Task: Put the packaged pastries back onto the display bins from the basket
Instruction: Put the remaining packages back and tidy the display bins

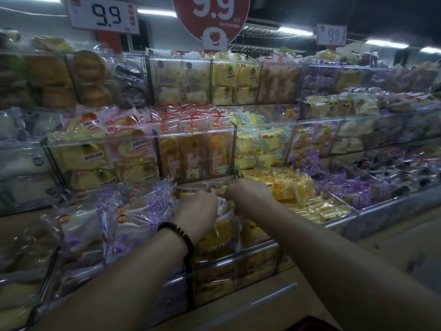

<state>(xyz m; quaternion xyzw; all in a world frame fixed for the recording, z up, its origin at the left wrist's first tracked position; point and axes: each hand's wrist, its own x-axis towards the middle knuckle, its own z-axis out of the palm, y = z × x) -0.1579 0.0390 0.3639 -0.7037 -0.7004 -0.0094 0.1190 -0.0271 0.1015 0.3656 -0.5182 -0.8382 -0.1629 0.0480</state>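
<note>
Tiered clear acrylic display bins [256,250] hold wrapped pastries: yellow cake packets [222,235] in the front bin, purple-printed taro bread packets [100,225] immediately left of it.

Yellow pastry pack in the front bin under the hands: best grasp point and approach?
Judgement: take the yellow pastry pack across its two long sides, coming from above. It lies roughly flat among others in the front bin, whose clear walls block a sideways approach. The crimped end is thin and slippery. Left hand and right hand already reach in from above.

Yellow packaged pastries [222,231] in clear wrappers lie heaped in the clear front display bin [238,255], between purple-printed packs and smaller yellow packs.
</note>
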